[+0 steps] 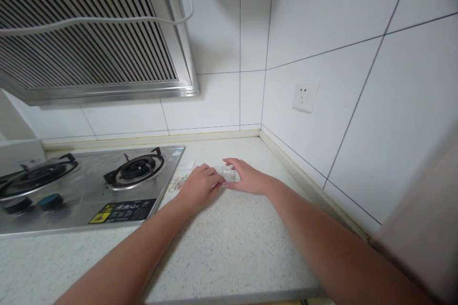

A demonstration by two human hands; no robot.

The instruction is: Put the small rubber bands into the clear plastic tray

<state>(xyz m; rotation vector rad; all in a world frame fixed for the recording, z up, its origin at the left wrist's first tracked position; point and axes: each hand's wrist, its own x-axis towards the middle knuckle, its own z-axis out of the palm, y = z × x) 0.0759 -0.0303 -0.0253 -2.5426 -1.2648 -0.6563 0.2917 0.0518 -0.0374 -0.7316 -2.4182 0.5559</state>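
Right of the hob (89,186) the worktop (232,248) lies open to the tiled wall (358,128), save a clear box (229,173) by the hob's far corner; a hood (89,33) overhangs the hob.

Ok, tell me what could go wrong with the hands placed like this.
1. The small clear plastic piece between the left hand and right hand may slide on the speckled countertop; it barely shows against it.
2. The rubber bands beside the left hand lie at the edge of the gas hob; a sweep could push them toward the burner.
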